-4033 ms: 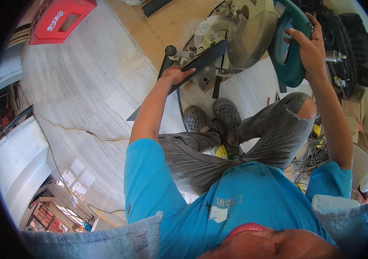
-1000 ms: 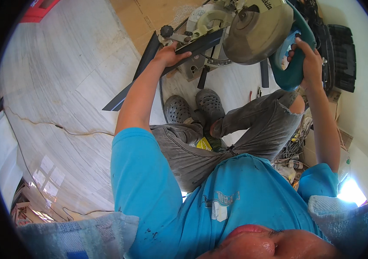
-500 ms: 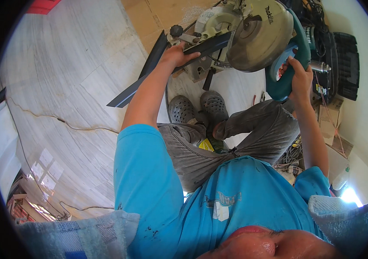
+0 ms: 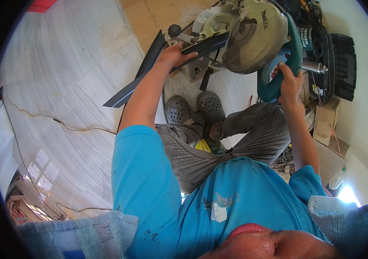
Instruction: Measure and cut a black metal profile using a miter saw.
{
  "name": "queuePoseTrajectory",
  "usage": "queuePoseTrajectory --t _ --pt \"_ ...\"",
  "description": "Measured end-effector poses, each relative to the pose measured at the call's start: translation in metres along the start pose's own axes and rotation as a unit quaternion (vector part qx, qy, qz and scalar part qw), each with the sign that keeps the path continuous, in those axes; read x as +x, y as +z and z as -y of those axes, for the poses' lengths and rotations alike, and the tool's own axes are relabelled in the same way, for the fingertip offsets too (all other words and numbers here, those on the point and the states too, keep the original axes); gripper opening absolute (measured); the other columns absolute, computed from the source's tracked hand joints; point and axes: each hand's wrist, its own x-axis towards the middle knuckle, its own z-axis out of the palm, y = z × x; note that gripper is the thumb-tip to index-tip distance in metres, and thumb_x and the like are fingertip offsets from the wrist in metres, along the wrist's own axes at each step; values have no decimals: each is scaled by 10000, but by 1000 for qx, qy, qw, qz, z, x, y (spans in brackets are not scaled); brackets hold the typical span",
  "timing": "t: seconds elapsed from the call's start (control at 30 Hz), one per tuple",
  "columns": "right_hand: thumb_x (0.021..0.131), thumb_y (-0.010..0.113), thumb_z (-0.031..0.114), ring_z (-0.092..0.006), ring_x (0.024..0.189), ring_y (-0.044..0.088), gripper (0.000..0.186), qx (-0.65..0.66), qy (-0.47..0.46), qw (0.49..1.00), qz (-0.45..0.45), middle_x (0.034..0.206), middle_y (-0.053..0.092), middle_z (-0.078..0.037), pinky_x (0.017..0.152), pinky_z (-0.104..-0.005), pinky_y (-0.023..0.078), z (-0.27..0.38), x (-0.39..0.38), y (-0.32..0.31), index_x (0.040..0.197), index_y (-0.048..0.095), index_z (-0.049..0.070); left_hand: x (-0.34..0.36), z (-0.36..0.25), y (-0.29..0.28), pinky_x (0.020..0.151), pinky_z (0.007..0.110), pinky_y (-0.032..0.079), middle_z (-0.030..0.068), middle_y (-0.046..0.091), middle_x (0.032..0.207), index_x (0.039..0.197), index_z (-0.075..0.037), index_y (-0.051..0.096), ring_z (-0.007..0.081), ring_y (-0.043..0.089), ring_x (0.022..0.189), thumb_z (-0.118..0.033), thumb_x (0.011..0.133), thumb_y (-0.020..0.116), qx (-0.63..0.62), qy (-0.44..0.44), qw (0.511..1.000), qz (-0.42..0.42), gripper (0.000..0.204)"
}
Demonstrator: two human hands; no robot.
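Note:
A mitre saw (image 4: 253, 41) with a clear blade guard and a teal loop handle sits on the floor in front of me. My right hand (image 4: 288, 81) is closed round that handle, fingers through its opening. To the left, my left hand (image 4: 177, 55) clasps a long dark strip (image 4: 212, 44), pressing it along the saw's fence. The strip's far end runs under the guard; its near end (image 4: 121, 96) sticks out past my left forearm. A second dark strip (image 4: 152, 52) lies at an angle beside the saw. The guard hides the blade's cutting edge.
Flattened cardboard (image 4: 149, 17) lies beneath and behind the saw. On the right are a black tool case (image 4: 343, 64), a metal cylinder (image 4: 313, 66), a can (image 4: 305, 39) and cardboard boxes (image 4: 325, 121). A cord (image 4: 78, 128) crosses the floor at left. My clogs (image 4: 212, 108) are below the saw.
My right hand and the saw's handle have shifted a little left, uncovering more of the can behind. The left hand stays on the strip. The whole view has slid slightly.

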Motion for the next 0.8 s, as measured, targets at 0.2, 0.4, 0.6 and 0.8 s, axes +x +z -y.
queuePoseTrajectory --t 0.2,0.4,0.6,0.8 --pt "874 663 41 -168 653 608 362 4 -14 1000 -6 798 612 -88 596 -317 499 -11 -4 3 1206 539 -33 1 2 -1 1031 420 474 210 618 1306 1439 -56 428 349 585 1229 -807 801 547 9 12 1000 19 993" --pt "878 659 30 -175 652 609 355 16 -22 1000 -8 805 614 -97 606 -318 502 -19 -6 5 1202 534 -45 -2 -2 -2 1039 412 467 213 628 1286 1406 -52 468 353 587 1222 -781 792 591 0 -4 1000 7 961" --pt "882 658 29 -176 651 610 359 5 -26 1000 -4 803 616 -95 616 -323 506 -22 -5 2 1208 531 -49 -1 0 0 1035 418 462 222 625 1284 1383 -70 513 355 588 1216 -759 779 637 -19 -8 1000 -8 925" --pt "881 658 27 -178 652 612 353 11 -24 1000 -12 800 618 -95 608 -319 503 -22 -7 4 1204 533 -40 -2 -2 0 1039 419 457 228 625 1277 1378 -76 520 357 587 1217 -759 777 639 -12 -9 1000 -12 917"
